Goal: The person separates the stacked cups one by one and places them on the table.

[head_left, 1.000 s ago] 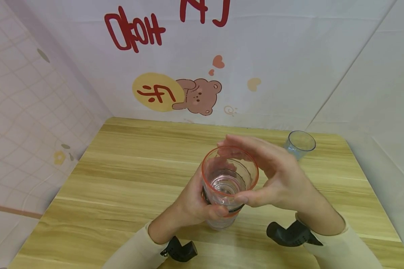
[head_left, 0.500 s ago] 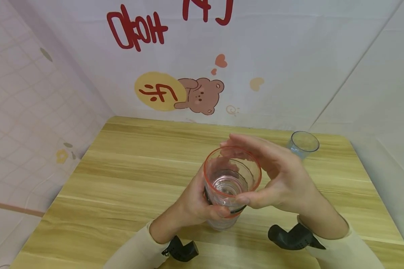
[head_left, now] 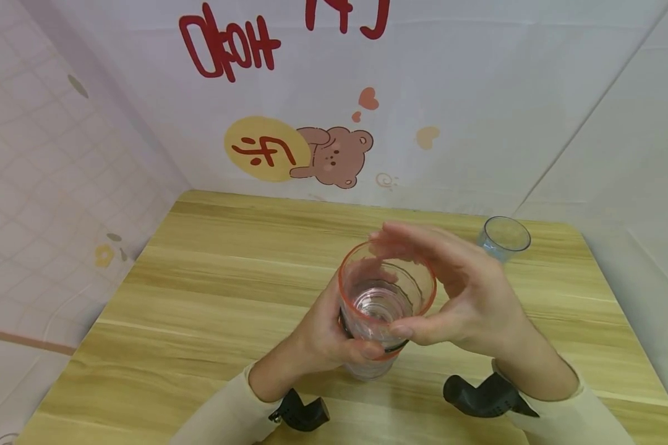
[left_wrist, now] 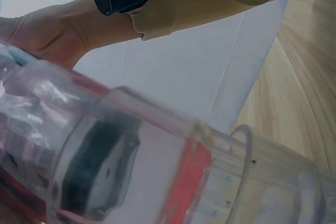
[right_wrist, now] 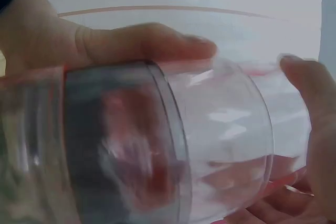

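Stacked cups (head_left: 381, 303) | gripped by left hand (head_left: 331, 334), right hand (head_left: 470, 290) | blue-rimmed cup (head_left: 502, 241): whole in head view only

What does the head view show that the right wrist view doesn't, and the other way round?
Only the head view shows the blue-rimmed cup on the table, the right sleeve, and a look down into the clear cup stack.

Only the right wrist view shows the dark band on the stack as a broad face, close up; from the head it is a thin strip.

Both show the stack, the left hand and the right hand.
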The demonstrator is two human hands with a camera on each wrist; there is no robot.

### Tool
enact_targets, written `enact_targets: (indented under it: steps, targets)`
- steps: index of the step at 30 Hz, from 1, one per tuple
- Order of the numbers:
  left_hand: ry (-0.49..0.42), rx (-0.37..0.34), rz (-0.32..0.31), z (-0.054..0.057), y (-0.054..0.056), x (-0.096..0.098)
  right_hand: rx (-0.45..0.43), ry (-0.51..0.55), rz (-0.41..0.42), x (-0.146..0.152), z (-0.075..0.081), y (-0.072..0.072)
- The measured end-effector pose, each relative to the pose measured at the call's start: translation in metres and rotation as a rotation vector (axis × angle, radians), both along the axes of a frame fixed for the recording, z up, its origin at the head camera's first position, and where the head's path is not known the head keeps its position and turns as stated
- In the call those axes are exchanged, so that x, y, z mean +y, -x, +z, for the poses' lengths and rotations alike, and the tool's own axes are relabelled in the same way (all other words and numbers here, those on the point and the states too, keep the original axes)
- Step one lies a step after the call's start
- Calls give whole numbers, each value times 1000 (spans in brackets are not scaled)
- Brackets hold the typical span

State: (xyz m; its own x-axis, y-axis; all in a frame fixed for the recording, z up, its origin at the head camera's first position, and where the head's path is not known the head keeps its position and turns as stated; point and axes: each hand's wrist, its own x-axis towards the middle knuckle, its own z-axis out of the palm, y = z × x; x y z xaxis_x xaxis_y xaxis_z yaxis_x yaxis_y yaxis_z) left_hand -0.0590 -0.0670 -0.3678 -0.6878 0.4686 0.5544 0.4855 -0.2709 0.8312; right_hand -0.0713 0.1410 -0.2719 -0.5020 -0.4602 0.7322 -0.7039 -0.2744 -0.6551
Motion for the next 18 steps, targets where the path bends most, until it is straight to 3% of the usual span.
enact_targets:
  steps: [5, 8, 18]
  targets:
    - [11, 62, 45, -1, -1, 1, 12, 143, 26, 5, 10, -4]
    - [14, 79, 52, -1, 0, 1, 40, 175, 38, 6, 14, -4]
    - [17, 34, 41, -1, -3, 1, -6, 239, 68, 10, 25, -2]
